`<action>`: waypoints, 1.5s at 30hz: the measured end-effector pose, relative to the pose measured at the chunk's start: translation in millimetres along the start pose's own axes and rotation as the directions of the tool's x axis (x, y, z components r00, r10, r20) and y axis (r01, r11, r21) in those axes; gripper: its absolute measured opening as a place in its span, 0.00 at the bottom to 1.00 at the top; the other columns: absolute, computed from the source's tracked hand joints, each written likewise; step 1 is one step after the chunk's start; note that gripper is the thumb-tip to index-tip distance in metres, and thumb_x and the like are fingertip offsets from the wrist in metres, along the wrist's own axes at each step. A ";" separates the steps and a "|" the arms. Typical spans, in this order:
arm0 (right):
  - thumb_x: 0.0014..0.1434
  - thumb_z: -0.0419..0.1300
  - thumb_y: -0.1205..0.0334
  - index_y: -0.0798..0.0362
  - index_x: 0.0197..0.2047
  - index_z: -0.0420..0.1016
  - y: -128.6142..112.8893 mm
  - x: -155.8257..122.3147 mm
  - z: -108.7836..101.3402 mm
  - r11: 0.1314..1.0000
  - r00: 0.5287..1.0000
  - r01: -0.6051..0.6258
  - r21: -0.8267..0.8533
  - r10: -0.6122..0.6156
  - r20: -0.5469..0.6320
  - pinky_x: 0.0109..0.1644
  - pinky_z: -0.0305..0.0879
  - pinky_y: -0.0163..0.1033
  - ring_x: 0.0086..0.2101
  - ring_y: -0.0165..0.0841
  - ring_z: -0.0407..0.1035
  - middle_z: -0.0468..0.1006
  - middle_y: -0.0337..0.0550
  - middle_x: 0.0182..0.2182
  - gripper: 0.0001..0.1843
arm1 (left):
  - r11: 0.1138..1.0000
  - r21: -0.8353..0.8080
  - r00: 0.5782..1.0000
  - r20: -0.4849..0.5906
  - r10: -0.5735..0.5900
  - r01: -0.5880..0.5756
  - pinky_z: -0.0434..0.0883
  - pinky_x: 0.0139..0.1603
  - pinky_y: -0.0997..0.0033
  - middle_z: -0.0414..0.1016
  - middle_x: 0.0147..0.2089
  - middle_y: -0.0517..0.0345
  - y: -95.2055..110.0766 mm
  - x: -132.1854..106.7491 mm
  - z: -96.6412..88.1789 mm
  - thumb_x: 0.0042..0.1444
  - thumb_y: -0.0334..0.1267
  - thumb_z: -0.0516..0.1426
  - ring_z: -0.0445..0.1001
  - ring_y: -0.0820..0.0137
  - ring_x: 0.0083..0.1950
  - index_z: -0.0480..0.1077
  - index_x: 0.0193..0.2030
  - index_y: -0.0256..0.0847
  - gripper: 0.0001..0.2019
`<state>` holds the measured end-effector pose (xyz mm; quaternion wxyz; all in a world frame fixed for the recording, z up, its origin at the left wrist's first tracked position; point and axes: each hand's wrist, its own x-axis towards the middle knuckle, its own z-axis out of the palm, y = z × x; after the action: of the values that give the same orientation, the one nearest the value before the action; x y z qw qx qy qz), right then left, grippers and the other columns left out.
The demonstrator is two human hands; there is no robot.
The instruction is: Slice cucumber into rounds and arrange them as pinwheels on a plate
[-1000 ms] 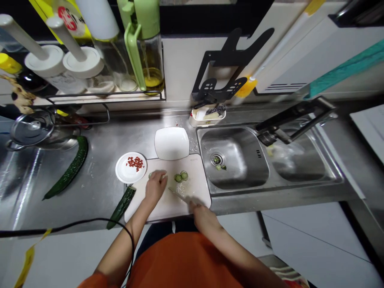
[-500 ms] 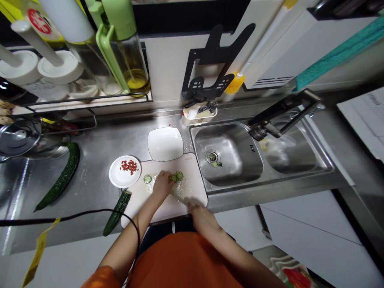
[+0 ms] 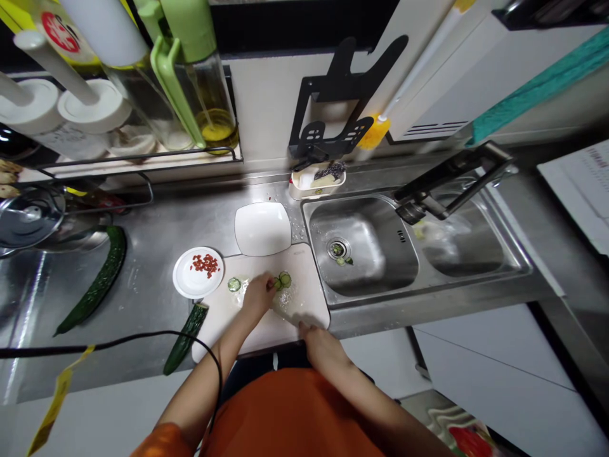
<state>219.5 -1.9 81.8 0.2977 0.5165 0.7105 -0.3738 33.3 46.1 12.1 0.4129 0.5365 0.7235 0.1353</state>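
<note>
Close to the near right corner of the cutting board (image 3: 305, 289), the person's right hand (image 3: 324, 348) is closed around a knife (image 3: 287, 318), whose blade barely shows, pointing toward the board's middle. Dark print on the yellow tag (image 3: 53, 403) of the black cable (image 3: 164, 332) is too blurred to read. By the board's left edge lies a cut cucumber (image 3: 185, 339).

Farther in, the left hand (image 3: 258, 296) has crossed from the board's left part to two touching cucumber slices (image 3: 284, 279) right of the middle; over the last half second it has hardly moved. Its fingers are curled together, tips at the nearer-left slice; whether they grip it cannot be told. That shift leaves a lone slice (image 3: 233, 284) uncovered toward the rear left corner, and suggests sorting slices rather than cutting.

Beside that corner is a round plate (image 3: 183, 279) of red pieces (image 3: 205, 264); a squarish white plate (image 3: 262, 228) sits at the rear edge. Faint lettering (image 3: 299, 252) at the rear right corner is illegible, as are pale characters on the far bottle's red disc (image 3: 60, 32).
</note>
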 end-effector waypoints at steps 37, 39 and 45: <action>0.60 0.41 0.75 0.54 0.55 0.64 -36.6 15.1 -17.3 0.995 0.996 -0.007 -0.098 -0.002 -0.095 0.38 0.66 0.37 0.40 0.40 0.74 0.76 0.52 0.40 0.23 | 0.972 -0.086 0.951 -0.205 -0.232 0.218 0.63 0.36 0.76 0.78 0.31 0.60 -44.6 -32.6 -22.1 0.53 0.37 0.54 0.73 0.72 0.33 0.75 0.34 0.45 0.08; 0.60 0.41 0.75 0.54 0.55 0.64 -37.2 14.9 -18.0 0.995 0.996 -0.007 -0.096 -0.002 -0.089 0.38 0.67 0.37 0.40 0.40 0.74 0.76 0.52 0.41 0.23 | 0.970 -0.093 0.950 -0.200 -0.239 0.224 0.63 0.36 0.76 0.78 0.32 0.60 -43.0 -32.9 -23.0 0.53 0.37 0.54 0.74 0.72 0.33 0.75 0.34 0.45 0.08; 0.59 0.41 0.77 0.55 0.56 0.63 -40.9 12.1 -23.9 0.993 0.998 -0.011 -0.116 0.003 -0.066 0.39 0.68 0.41 0.41 0.42 0.74 0.76 0.54 0.41 0.25 | 0.968 -0.087 0.947 -0.203 -0.248 0.235 0.63 0.37 0.76 0.78 0.32 0.60 -42.2 -32.3 -23.6 0.53 0.37 0.55 0.74 0.72 0.33 0.75 0.35 0.45 0.08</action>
<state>176.1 16.7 94.1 0.3049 0.5128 0.7388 -0.3134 -9.5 6.9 14.5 0.3632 0.4135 0.8190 0.1624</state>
